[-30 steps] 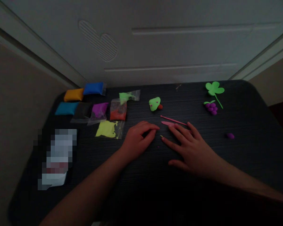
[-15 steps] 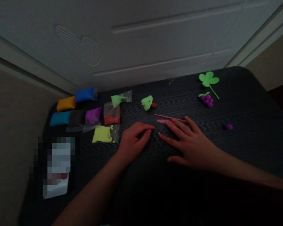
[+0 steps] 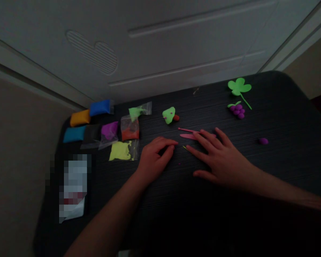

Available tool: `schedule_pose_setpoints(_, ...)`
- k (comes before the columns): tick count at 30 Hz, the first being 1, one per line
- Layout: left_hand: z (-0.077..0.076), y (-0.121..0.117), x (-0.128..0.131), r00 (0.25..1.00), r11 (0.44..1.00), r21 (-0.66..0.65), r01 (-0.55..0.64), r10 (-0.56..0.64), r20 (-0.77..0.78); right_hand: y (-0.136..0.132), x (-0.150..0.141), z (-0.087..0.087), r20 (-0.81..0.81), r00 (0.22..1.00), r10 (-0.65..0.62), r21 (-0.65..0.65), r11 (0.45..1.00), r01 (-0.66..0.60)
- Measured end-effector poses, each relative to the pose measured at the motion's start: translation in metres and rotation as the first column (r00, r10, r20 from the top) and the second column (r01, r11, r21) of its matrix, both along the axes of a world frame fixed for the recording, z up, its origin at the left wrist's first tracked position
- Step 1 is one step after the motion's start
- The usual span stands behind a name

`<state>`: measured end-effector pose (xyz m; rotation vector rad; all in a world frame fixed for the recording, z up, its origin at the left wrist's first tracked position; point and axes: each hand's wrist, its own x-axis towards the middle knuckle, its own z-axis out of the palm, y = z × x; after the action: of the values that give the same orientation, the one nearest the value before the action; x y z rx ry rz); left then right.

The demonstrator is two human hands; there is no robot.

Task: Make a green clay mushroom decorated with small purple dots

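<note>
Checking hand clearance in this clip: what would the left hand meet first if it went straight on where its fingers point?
Probably the yellow-green sliver at the index fingertip of the right hand, though height and depth are hard to judge from one view.

One head-worn camera here, looking forward and steeply down from above the forearms! The left hand (image 3: 157, 157) and right hand (image 3: 220, 157) sit mid-frame, the dark surface (image 3: 286, 107) spreads wide around them, its far edge climbing rightward, pale panel (image 3: 176, 53) up top!
</note>
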<state>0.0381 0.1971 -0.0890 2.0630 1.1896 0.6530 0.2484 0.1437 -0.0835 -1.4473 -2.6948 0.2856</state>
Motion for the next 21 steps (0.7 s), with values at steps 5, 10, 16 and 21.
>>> schedule_pose_setpoints(5,0.0003,-0.0005,0.0001,1.0,1.0,0.01,-0.002,0.002,0.009,0.0004,0.0001,0.0002,0.0,1.0,0.016,-0.007,1.0,-0.016)
schedule_pose_setpoints(10,0.0006,-0.0002,0.0,1.0,1.0,-0.015,0.008,-0.008,-0.002,0.0003,-0.0002,0.0005,-0.007,0.999,0.046,-0.022,0.999,-0.047)
schedule_pose_setpoints(16,0.0002,0.0,0.0003,1.0,1.0,-0.005,0.003,-0.003,-0.003,0.0003,-0.0016,-0.0003,-0.004,1.0,-0.008,-0.018,1.0,0.008)
schedule_pose_setpoints(21,0.0003,0.0,0.0,1.0,1.0,-0.001,0.008,-0.008,-0.006,0.0,-0.0021,0.0002,-0.007,1.0,-0.001,-0.017,1.0,0.001)
